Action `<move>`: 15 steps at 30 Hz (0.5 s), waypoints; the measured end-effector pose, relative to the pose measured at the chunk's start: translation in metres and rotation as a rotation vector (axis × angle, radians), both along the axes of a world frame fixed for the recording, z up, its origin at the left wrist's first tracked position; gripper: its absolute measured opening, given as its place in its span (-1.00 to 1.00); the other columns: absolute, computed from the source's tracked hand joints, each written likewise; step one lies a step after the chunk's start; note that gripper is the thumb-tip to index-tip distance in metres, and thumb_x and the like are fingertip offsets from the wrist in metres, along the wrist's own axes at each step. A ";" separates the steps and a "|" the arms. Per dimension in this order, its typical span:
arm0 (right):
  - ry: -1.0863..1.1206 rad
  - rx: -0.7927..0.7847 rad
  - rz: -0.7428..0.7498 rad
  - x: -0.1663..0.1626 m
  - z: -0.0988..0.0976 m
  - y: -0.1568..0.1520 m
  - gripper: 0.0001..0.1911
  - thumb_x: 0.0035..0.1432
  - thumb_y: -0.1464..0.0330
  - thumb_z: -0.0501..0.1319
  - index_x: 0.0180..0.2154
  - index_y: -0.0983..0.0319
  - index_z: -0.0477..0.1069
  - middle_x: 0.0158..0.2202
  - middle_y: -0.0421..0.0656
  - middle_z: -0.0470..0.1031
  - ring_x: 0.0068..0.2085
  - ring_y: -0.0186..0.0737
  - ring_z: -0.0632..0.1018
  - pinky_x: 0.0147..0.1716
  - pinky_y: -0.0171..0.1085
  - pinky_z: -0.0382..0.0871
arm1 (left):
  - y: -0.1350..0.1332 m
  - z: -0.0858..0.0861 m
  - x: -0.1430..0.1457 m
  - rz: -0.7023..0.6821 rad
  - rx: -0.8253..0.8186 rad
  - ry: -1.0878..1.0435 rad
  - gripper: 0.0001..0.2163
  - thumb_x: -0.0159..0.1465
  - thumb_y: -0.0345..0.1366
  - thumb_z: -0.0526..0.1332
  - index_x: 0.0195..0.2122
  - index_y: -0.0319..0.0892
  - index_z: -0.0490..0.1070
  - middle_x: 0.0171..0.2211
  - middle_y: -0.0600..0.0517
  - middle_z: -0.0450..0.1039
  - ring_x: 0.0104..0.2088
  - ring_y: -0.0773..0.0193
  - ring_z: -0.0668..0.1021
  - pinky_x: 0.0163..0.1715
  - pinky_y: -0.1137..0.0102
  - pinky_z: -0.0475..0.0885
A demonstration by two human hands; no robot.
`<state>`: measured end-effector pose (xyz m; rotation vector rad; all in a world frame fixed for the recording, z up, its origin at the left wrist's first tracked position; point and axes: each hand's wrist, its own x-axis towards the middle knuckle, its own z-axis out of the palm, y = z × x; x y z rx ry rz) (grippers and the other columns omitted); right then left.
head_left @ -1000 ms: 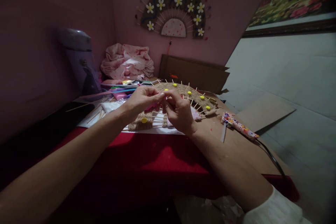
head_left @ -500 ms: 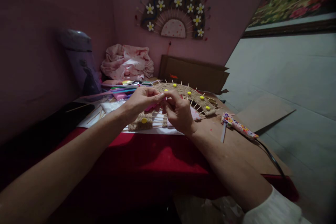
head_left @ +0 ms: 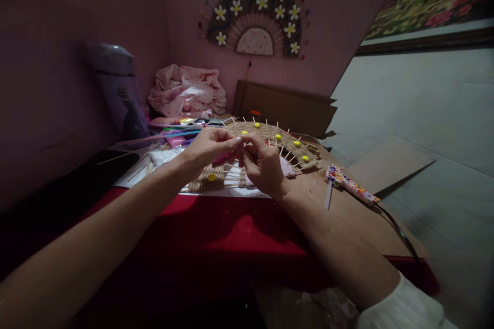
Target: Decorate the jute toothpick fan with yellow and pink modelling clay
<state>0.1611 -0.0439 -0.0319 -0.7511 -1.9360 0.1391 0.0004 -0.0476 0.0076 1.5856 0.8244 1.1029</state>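
Note:
Above the table, my left hand [head_left: 208,148] and my right hand [head_left: 263,165] meet at the fingertips, both closed in a pinch. A small bright pink piece [head_left: 224,156] shows under the left fingers and reaches toward the right ones. Its kind is mostly hidden by the fingers. Just behind and below lies a half-round fan shape wrapped in twine [head_left: 266,130], with thin sticks and yellow dots. Its left end [head_left: 206,179] carries a yellow dot [head_left: 212,177], and a pale spotted centre [head_left: 287,166] shows beside my right hand.
A glue gun with a flowered cover [head_left: 351,185] rests on brown board at the right, its black cord [head_left: 399,229] trailing over the edge. Pink cloth [head_left: 189,91], a purple container [head_left: 121,92] and cardboard [head_left: 285,108] stand behind. A finished flowered fan [head_left: 254,2] hangs on the wall.

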 end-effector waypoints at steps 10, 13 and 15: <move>-0.007 -0.009 0.000 0.000 0.001 -0.001 -0.84 0.25 0.41 0.12 -0.12 0.21 0.37 -0.57 -0.29 0.41 -0.54 -0.36 0.43 -0.51 -0.35 0.27 | -0.001 0.001 0.001 0.013 0.020 0.015 -0.64 0.02 -0.06 0.41 -0.58 -0.25 0.38 -0.71 0.07 0.34 -0.73 0.51 0.25 -0.74 0.53 0.05; -0.005 -0.009 0.006 0.000 0.001 -0.001 -0.85 0.25 0.41 0.12 -0.13 0.21 0.37 -0.57 -0.29 0.40 -0.54 -0.35 0.43 -0.51 -0.34 0.27 | -0.001 0.001 0.001 0.012 0.022 0.012 -0.65 0.02 -0.07 0.42 -0.59 -0.25 0.38 -0.71 0.08 0.34 -0.73 0.51 0.25 -0.74 0.53 0.05; -0.001 -0.006 0.013 0.000 0.001 0.000 -0.85 0.24 0.42 0.12 -0.14 0.22 0.37 -0.57 -0.29 0.40 -0.54 -0.35 0.43 -0.51 -0.33 0.28 | -0.001 0.001 0.001 0.017 0.018 0.015 -0.66 0.02 -0.09 0.41 -0.59 -0.25 0.38 -0.71 0.08 0.34 -0.73 0.51 0.25 -0.73 0.53 0.05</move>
